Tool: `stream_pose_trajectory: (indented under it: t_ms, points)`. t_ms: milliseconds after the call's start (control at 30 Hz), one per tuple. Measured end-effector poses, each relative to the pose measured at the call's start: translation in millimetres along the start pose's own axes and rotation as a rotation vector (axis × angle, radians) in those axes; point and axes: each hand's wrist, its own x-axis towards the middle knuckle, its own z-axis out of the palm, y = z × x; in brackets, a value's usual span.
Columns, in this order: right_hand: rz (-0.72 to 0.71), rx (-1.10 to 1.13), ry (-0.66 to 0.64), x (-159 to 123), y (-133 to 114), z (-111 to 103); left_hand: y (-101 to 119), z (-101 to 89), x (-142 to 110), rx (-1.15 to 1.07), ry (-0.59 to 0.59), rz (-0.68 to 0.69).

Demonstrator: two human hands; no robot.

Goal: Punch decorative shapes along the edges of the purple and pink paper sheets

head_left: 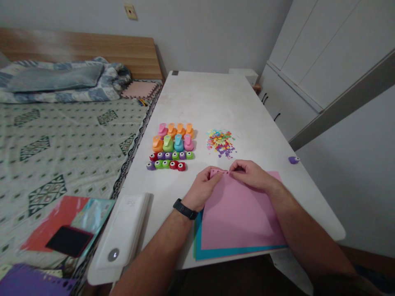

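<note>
A pink sheet of paper (240, 222) lies on top of a blue sheet (234, 252), with a green edge showing at the lower left. Small punched holes run along the pink sheet's far edge. My left hand (203, 189), below a black wristband, grips the sheet's far left corner between thumb and fingers. Close beside it, my right hand (251, 174) pinches the same far edge. Whether a small loose bit is also between the right fingertips is hidden. Just beyond both hands sits a pile of colourful paper cutouts (220, 142).
Rows of craft punches (168, 144), large and small, stand left of the pile on the white table (203, 98). A purple punch (293, 160) lies near the right edge. A white device (123, 234) rests at the front left. On the bed is a dark phone (69, 240).
</note>
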Motion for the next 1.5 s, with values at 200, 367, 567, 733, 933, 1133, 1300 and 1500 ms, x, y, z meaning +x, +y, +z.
stream_pose_trajectory:
  t_ms: [200, 367, 567, 733, 933, 1133, 1300, 1500]
  points:
    - [-0.030, -0.021, 0.030, 0.1, -1.6, 0.4, 0.6, 0.6, -1.3, 0.019, 0.001, 0.021]
    - [-0.048, 0.003, 0.024, 0.0, -4.4, 1.1, 0.4, 1.0, -1.5, 0.022, 0.015, 0.018]
    - [-0.066, 0.038, 0.013, 0.0, -1.5, 1.7, -0.1, 1.3, -1.7, 0.043, 0.036, 0.027]
    - [-0.075, 0.063, 0.023, 1.0, 0.7, 1.3, 0.1, 1.6, -1.9, 0.029, 0.030, 0.021]
    - [-0.039, 0.108, 0.007, -1.1, -4.5, -0.1, 0.0, 0.9, -2.0, 0.014, 0.040, 0.007]
    - [-0.038, 0.182, 0.004, -0.6, -4.0, 0.5, -2.2, -0.8, -1.0, 0.051, 0.026, 0.024]
    - [-0.044, 0.197, 0.025, 1.8, -1.8, 2.2, -3.3, -1.8, -1.5, 0.088, 0.027, 0.060]
    - [-0.037, 0.229, 0.061, 2.3, -1.1, 4.0, -4.2, -2.3, -2.3, 0.098, 0.025, 0.076]
